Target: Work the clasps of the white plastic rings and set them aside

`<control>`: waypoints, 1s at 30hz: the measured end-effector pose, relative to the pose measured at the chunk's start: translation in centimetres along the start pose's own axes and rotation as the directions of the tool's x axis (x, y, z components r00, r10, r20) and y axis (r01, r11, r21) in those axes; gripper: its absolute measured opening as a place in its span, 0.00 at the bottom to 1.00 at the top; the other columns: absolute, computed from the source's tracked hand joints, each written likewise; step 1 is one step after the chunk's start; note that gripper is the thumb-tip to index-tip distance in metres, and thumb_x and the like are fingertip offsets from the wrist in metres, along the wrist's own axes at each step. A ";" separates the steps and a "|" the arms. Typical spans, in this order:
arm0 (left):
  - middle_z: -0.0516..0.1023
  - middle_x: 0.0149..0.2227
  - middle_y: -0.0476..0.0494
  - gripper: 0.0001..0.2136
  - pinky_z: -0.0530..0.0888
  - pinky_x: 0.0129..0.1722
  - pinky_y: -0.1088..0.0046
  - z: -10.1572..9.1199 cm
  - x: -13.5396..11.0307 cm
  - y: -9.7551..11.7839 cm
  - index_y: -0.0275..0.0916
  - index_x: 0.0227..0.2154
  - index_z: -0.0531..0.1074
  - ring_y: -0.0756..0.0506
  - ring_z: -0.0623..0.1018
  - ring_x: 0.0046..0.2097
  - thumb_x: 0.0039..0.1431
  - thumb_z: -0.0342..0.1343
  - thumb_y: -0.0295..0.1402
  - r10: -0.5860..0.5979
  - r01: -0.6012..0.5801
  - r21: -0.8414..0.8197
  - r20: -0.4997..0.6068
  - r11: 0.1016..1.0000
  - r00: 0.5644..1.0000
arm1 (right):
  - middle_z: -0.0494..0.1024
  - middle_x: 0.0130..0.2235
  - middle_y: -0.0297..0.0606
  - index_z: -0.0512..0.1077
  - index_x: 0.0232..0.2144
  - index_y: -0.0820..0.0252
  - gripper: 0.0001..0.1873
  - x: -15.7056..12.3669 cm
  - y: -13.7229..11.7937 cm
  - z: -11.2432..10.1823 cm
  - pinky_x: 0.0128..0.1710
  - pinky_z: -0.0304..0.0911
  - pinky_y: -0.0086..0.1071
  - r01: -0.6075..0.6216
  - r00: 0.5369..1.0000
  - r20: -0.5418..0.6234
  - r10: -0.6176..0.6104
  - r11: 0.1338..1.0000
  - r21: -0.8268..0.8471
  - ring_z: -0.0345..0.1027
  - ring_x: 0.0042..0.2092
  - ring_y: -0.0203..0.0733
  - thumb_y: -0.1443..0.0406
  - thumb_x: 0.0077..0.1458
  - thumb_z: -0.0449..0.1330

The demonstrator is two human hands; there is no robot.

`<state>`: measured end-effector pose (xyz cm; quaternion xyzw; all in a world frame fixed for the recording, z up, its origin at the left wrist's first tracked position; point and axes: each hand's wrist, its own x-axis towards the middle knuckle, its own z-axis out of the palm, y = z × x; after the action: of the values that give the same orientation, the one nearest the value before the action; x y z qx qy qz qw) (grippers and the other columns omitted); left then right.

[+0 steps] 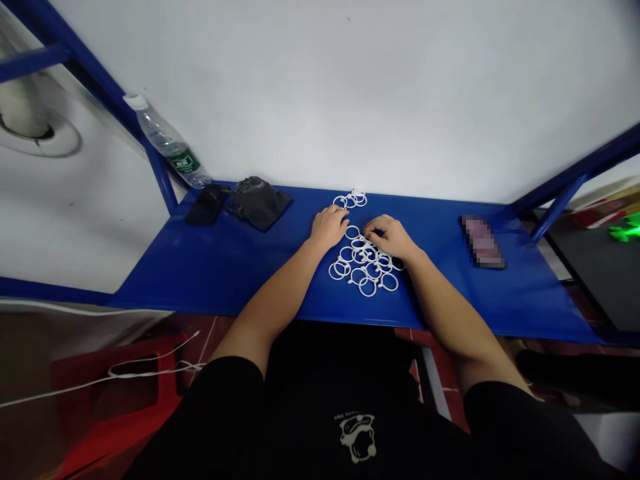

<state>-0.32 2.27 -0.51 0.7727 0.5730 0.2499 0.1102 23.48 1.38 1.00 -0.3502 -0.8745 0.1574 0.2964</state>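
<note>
The white rings (pixel 370 255), spread between the bench's (pixel 225 267) far and near edges, look light, stiff and slick, best pinched by their rims; whether the bent fingers (pixel 376 223) of left hand (pixel 330 225) or right hand (pixel 394 237) grasp any, I cannot tell.

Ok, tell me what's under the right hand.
The blue table lies below the right hand, and white rings show at its fingertips and along its near side. The patch directly under the palm is covered, so whether more rings lie there can't be told.
</note>
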 end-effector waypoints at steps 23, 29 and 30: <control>0.87 0.46 0.43 0.07 0.79 0.49 0.66 -0.4 -1.2 3.0 0.43 0.47 0.85 0.45 0.84 0.44 0.74 0.62 0.32 0.169 -0.197 -0.260 -0.123 0.945 0.978 | 0.88 0.42 0.44 0.83 0.47 0.53 0.13 -0.3 -0.5 0.0 0.49 0.74 0.47 -0.103 0.979 -0.183 0.091 0.993 -0.056 0.80 0.44 0.53 0.56 0.71 0.60; 0.87 0.46 0.44 0.06 0.77 0.52 0.63 -0.3 -1.5 3.2 0.44 0.44 0.84 0.44 0.84 0.47 0.75 0.61 0.31 0.196 -0.222 -0.219 -0.135 0.950 0.971 | 0.87 0.40 0.44 0.83 0.41 0.52 0.15 -0.4 -1.0 0.0 0.47 0.73 0.46 -0.092 0.982 -0.174 0.078 0.993 -0.074 0.78 0.42 0.52 0.54 0.73 0.58; 0.87 0.45 0.44 0.06 0.77 0.52 0.62 -0.3 -1.5 3.3 0.44 0.44 0.84 0.44 0.84 0.47 0.75 0.61 0.32 0.194 -0.217 -0.206 -0.128 0.954 0.973 | 0.87 0.39 0.44 0.82 0.41 0.52 0.15 -0.4 -1.1 0.0 0.47 0.73 0.46 -0.096 0.982 -0.173 0.081 0.993 -0.075 0.78 0.42 0.52 0.54 0.73 0.58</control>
<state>1.91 -0.21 0.84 0.7969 0.4636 0.3622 0.1373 23.13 0.36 1.35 -0.4130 -0.8354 0.1034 0.3476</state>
